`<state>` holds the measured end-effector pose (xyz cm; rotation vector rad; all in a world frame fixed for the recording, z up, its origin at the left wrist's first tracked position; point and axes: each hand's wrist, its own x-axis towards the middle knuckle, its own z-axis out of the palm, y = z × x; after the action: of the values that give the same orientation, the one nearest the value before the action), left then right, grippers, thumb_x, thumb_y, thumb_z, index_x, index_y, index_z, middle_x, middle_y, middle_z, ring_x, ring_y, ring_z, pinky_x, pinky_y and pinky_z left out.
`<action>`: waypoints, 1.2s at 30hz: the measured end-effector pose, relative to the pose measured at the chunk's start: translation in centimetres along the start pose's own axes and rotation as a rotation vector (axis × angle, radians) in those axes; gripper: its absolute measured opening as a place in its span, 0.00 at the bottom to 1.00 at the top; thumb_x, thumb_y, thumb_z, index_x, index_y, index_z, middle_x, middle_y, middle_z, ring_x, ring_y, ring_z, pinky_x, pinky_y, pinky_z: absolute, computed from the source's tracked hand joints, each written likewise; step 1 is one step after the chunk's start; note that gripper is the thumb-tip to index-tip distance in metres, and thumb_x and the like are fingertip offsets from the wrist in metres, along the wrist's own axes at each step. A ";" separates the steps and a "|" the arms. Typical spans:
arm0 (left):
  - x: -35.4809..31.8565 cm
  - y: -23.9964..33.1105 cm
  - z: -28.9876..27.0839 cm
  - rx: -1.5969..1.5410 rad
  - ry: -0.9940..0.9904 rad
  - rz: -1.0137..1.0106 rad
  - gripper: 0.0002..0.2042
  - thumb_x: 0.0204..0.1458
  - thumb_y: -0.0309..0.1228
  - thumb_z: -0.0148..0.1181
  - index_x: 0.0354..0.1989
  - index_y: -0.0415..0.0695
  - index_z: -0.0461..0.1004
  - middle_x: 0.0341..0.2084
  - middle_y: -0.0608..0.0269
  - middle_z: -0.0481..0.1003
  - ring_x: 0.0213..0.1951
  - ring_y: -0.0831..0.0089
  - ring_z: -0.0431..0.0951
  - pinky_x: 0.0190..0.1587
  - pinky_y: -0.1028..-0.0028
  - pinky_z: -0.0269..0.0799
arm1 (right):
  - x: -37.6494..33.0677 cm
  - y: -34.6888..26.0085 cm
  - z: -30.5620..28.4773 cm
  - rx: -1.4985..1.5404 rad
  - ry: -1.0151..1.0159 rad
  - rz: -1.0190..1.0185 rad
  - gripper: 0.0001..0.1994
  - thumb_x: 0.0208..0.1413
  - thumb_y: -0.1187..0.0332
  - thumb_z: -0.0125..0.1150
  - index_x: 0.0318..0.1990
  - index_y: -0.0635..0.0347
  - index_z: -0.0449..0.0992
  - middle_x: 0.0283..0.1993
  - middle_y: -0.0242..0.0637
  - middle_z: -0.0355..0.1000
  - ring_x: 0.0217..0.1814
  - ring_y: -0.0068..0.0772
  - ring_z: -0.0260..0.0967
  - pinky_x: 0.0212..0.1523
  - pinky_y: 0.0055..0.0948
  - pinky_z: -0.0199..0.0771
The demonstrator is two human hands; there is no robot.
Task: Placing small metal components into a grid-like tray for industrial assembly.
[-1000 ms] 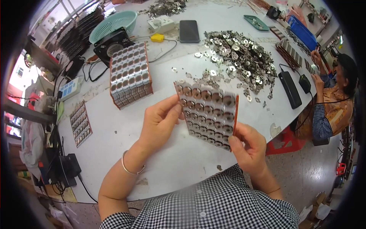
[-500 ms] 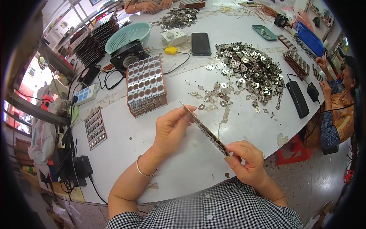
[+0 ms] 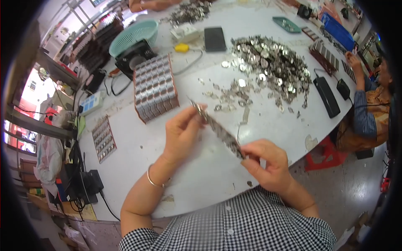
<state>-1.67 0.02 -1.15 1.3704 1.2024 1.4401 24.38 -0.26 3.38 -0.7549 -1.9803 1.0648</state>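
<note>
- Left hand [image 3: 181,131]: thumb and fingers pinch the upper-left end of a thin panel [image 3: 220,134]; some fingertips are hidden behind it.
- Right hand [image 3: 268,165]: thumb and fingers pinch the panel's lower-right end, the thumb below the edge.
- The panel is held up over the white table [image 3: 201,175], between both hands. It is turned nearly edge-on and blurred, so its broad faces are mostly lost to view.
- A pale bracelet [image 3: 150,179] circles the left wrist, its underside out of sight.
- Just beyond the panel lie loose metal pieces [image 3: 232,94], leading to a large heap [image 3: 272,67]; glare and blur merge many outlines.
- Left of these stands a stack of panels [image 3: 157,90] with rows of round shapes. It partly covers a black fan [image 3: 136,54].
- A single panel [image 3: 104,138] lies flat near the table's left side.
- The white box with a blue face [image 3: 91,103] has markings too small to read.
- Farther back: a green basket [image 3: 136,37], partly behind the fan, and a dark flat slab [image 3: 215,39], its surface showing as plain dark.
- At right, a black slim device [image 3: 326,97] lies near a co-worker [image 3: 370,104], cut off by the dark rim; at the top edge, another person's arm [image 3: 153,5] is cropped.
</note>
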 end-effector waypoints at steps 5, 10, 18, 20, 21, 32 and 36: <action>0.7 0.3 -0.1 -0.129 -0.020 -0.059 0.14 0.67 0.24 0.53 0.59 0.35 0.75 0.40 0.61 0.80 0.40 0.77 0.80 0.44 0.75 0.78 | 0.7 0.6 0.5 0.261 0.017 0.031 0.18 0.54 0.78 0.69 0.54 0.61 0.81 0.37 0.32 0.76 0.28 0.17 0.68 0.33 0.19 0.70; 0.8 0.3 -0.2 -0.191 -0.046 -0.101 0.14 0.67 0.26 0.55 0.58 0.35 0.75 0.39 0.61 0.81 0.40 0.77 0.80 0.44 0.75 0.79 | 0.9 0.1 1.1 0.328 -0.017 0.090 0.19 0.54 0.77 0.71 0.55 0.62 0.80 0.37 0.32 0.76 0.30 0.16 0.68 0.34 0.20 0.71; 0.8 1.1 0.1 -0.212 -0.067 -0.144 0.15 0.65 0.26 0.55 0.58 0.36 0.75 0.38 0.62 0.80 0.39 0.78 0.80 0.43 0.75 0.78 | 0.7 0.0 1.2 0.359 -0.019 0.087 0.20 0.55 0.76 0.72 0.56 0.62 0.79 0.37 0.32 0.76 0.31 0.16 0.71 0.35 0.19 0.72; 0.7 1.0 0.2 -0.207 -0.058 -0.148 0.15 0.65 0.26 0.55 0.58 0.36 0.75 0.38 0.62 0.80 0.38 0.78 0.80 0.43 0.75 0.78 | 0.8 0.0 1.2 0.340 -0.046 0.066 0.20 0.55 0.76 0.72 0.56 0.63 0.79 0.37 0.32 0.76 0.31 0.16 0.71 0.35 0.19 0.72; 0.7 0.9 0.2 -0.201 -0.049 -0.154 0.15 0.64 0.25 0.55 0.58 0.35 0.75 0.37 0.62 0.80 0.38 0.78 0.80 0.42 0.76 0.78 | 0.9 0.0 1.2 0.339 -0.043 0.066 0.20 0.55 0.76 0.72 0.56 0.63 0.79 0.37 0.32 0.76 0.31 0.16 0.71 0.35 0.19 0.72; 0.9 0.3 -0.2 -0.232 -0.053 -0.213 0.15 0.66 0.26 0.53 0.57 0.34 0.76 0.36 0.63 0.81 0.35 0.78 0.80 0.38 0.75 0.78 | 1.8 -1.1 1.2 0.604 -0.041 0.307 0.20 0.59 0.78 0.68 0.59 0.69 0.73 0.39 0.31 0.76 0.34 0.14 0.74 0.36 0.16 0.74; 0.6 0.5 -0.2 -0.263 -0.059 -0.220 0.15 0.65 0.27 0.54 0.58 0.34 0.75 0.36 0.64 0.80 0.35 0.80 0.79 0.38 0.77 0.77 | 2.3 -1.5 1.6 0.613 -0.091 0.267 0.19 0.60 0.78 0.67 0.58 0.69 0.73 0.37 0.31 0.76 0.33 0.15 0.74 0.35 0.17 0.75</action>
<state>-1.88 0.51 -0.52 1.0598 1.0481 1.3388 21.56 0.13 4.80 -0.6419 -1.5075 1.7783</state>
